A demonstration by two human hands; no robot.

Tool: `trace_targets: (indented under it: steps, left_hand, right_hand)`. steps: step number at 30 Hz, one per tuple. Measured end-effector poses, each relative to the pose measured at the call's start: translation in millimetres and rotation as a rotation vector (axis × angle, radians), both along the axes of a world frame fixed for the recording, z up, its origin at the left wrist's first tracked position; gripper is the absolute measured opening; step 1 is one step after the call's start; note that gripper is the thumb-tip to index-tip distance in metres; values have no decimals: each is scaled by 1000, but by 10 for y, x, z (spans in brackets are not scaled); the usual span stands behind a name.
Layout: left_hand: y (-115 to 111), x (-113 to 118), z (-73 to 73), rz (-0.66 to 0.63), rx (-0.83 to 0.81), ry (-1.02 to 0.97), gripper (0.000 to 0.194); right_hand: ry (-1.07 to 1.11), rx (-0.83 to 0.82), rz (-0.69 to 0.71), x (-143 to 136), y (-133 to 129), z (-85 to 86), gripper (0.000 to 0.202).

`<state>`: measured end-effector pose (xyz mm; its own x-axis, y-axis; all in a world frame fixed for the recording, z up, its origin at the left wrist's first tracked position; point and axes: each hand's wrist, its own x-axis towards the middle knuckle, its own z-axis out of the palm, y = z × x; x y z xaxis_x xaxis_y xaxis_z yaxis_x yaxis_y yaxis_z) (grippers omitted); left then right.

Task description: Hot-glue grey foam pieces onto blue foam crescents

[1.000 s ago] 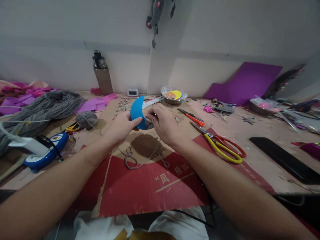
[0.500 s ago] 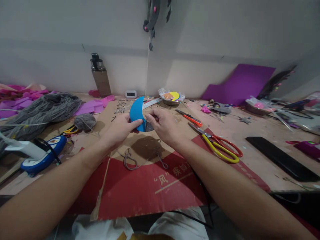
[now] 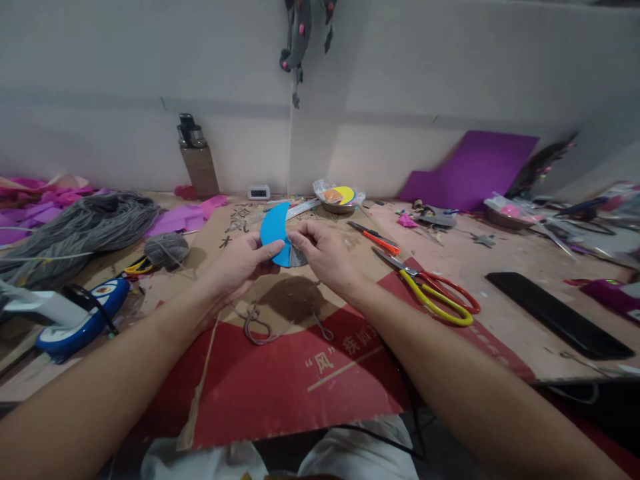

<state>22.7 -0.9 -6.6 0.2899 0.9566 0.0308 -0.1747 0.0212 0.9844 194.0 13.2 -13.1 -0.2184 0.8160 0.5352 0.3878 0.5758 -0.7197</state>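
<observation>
A blue crescent-shaped piece [image 3: 274,232] is held up over the cardboard, with grey yarn wrapped on its lower right part [image 3: 298,256]. My left hand [image 3: 243,261] grips its left side, thumb on the blue face. My right hand [image 3: 326,257] pinches at the yarn-covered edge with thumb and forefinger; the fingertips partly hide that spot. Below the hands, a loose loop of grey yarn [image 3: 257,328] lies on the red and brown cardboard [image 3: 280,393].
Yellow-and-red-handled scissors [image 3: 435,293] and an orange cutter [image 3: 381,241] lie to the right, with a black case [image 3: 557,313] beyond. A grey yarn ball [image 3: 167,251] and a blue-and-white device [image 3: 83,327] sit left. A purple sheet [image 3: 475,170] leans on the wall.
The blue piece has turned slightly, and more of the grey yarn on its lower right shows. Both hands keep hold, and the view has shifted slightly.
</observation>
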Motion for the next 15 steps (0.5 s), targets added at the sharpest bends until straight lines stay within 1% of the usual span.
trace_targets:
  steps: [5,11,15]
  left_hand:
    - [2,-1,16,-28,-66,-62,33]
    - [8,-22,0,-20,-26,-16,35]
    - [2,-12,12,-8,-11,17,36]
  right_hand:
    - [-18,21,-25,-7,-23,4,25]
    - [37,-14,15,-5,2,-19,27]
    - [49,-35,14,-1,10,-17,27]
